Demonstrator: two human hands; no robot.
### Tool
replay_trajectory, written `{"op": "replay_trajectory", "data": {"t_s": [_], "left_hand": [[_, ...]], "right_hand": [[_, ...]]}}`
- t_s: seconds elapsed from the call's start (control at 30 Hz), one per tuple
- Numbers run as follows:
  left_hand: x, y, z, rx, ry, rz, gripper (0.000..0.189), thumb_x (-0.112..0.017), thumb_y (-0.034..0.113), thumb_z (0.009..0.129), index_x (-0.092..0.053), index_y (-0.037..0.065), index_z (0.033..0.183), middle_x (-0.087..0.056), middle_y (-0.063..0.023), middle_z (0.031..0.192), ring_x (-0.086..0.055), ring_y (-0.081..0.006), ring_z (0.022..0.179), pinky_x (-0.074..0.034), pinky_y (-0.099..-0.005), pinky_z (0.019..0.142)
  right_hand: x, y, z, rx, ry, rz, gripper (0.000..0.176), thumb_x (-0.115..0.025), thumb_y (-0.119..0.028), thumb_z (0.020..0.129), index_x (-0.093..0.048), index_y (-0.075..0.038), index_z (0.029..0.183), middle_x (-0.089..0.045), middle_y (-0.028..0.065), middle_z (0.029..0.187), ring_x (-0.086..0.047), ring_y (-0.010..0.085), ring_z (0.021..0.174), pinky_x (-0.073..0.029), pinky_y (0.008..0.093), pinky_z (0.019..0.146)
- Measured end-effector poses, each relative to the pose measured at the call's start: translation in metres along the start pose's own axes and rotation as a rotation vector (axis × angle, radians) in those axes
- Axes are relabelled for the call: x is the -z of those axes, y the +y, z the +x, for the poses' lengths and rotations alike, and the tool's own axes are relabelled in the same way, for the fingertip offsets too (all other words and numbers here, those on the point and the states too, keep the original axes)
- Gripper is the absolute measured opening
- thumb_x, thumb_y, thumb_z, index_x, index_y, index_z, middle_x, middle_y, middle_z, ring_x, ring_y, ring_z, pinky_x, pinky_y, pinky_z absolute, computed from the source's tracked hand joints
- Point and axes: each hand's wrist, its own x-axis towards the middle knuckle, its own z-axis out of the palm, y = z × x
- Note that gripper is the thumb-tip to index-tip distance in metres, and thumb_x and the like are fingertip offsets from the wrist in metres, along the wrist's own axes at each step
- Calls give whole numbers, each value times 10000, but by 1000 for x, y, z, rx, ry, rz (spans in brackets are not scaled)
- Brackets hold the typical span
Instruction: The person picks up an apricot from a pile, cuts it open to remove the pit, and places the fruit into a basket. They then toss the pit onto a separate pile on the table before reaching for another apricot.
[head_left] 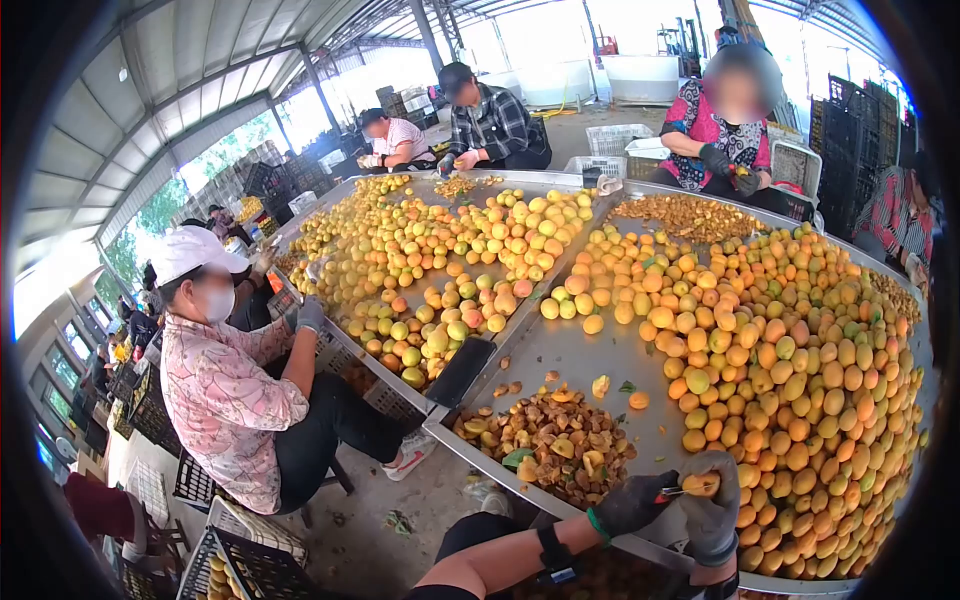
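Observation:
My left hand, in a dark glove, is closed round a small tool with a red part and a thin metal end. The tool's exact kind is hard to make out. That metal end meets an apricot pinched in the fingers of my right hand, which wears a grey glove. Both hands are over the near edge of a metal table. Beside my left hand lies a heap of brown and orange apricot scraps. Whole apricots are piled to the right.
A raised divider splits the table, with a flat black object lying against it. More apricots cover the far side. A person in a white cap sits at left; others work along the far edges. Black crates stand at lower left.

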Motion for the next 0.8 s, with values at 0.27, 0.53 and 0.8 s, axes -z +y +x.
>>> {"op": "replay_trajectory", "data": {"t_s": [0.27, 0.53, 0.8], "left_hand": [[20, 20, 19, 180, -155, 98, 280, -603, 189, 889, -584, 52, 1133, -634, -210, 882, -619, -394, 836, -504, -440, 692], [18, 20, 16, 218, -135, -40, 316, -595, 257, 907, -571, 49, 1144, -637, -227, 882, -616, -405, 841, -497, -459, 700], [29, 14, 16, 218, -173, 85, 334, -590, 256, 909, -547, 49, 1167, -636, -233, 876, -611, -419, 835, -493, -473, 725]], "right_hand": [[-1, -15, 12, -306, 42, 381, 397, -526, -2, 738, -489, -26, 1133, -569, 95, 1014, -579, 207, 938, -436, 326, 905], [-13, 20, -2, -176, 125, 580, 499, -684, -286, 854, -464, -15, 1210, -606, 98, 1077, -594, 204, 987, -424, 330, 956], [5, 3, 12, -197, -39, 230, 420, -675, -164, 852, -485, -2, 1190, -609, 98, 1060, -581, 176, 968, -456, 295, 877]]}}
